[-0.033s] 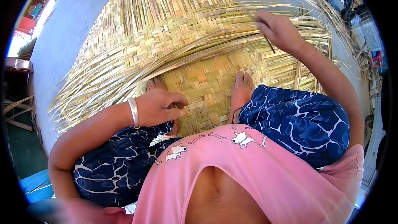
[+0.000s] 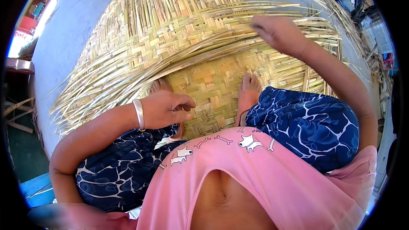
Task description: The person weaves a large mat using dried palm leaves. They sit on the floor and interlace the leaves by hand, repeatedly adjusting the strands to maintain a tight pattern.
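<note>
The left hand (image 2: 164, 110) hangs near its place in the earlier picture, over the near left part of the mat (image 2: 208, 89), by the left foot (image 2: 158, 86); thumb and fingers stand apart, with nothing seen between them. The right hand (image 2: 282, 36) has shifted slightly left, above the mat's right part, by the loose strips (image 2: 191, 59). The thin dark piece visible at its fingers earlier no longer shows; the fingertips blur, so whether they grip anything cannot be told. Judged on the work, the hand's position changes; no change in the weave is discernible. The mat lies on the grey floor (image 2: 55, 55), the strips crossing it from left edge to right, more strips (image 2: 145, 10) fanning out at its far edge. The right foot (image 2: 248, 96) rests on its near part. Around the floor's left edge are red furniture (image 2: 26, 25) and pieces of wood (image 2: 19, 119); along its right edge, straw scraps (image 2: 324, 10) and a pale crate (image 2: 377, 34).
</note>
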`<act>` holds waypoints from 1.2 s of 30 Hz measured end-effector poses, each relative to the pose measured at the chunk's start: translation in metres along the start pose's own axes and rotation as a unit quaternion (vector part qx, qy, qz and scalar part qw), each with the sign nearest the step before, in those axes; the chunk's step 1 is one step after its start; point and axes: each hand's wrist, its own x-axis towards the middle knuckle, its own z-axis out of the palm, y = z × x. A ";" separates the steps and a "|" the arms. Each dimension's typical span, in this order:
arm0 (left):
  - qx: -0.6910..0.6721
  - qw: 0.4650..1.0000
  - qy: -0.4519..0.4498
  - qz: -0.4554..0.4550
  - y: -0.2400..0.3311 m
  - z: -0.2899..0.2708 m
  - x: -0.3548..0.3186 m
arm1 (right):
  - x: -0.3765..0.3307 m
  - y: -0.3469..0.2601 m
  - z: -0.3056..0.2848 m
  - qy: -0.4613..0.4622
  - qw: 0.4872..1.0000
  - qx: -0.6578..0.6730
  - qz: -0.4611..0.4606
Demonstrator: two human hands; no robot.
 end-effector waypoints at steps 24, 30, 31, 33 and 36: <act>-0.156 0.988 0.013 0.015 -0.009 0.001 -0.007 | 0.058 -0.134 0.028 -0.527 0.791 0.056 -0.305; -0.216 0.971 0.093 -0.038 -0.025 -0.002 0.016 | 0.095 -0.135 0.053 -0.536 0.762 0.076 -0.355; -0.221 0.969 0.100 -0.037 -0.029 0.002 0.020 | 0.100 -0.134 0.057 -0.549 0.748 0.076 -0.364; -0.231 0.966 0.113 -0.036 -0.041 0.006 0.028 | 0.110 -0.133 0.070 -0.564 0.730 0.069 -0.380; -0.205 0.973 0.103 -0.039 -0.054 -0.005 0.037 | 0.119 -0.128 0.083 -0.545 0.730 0.076 -0.406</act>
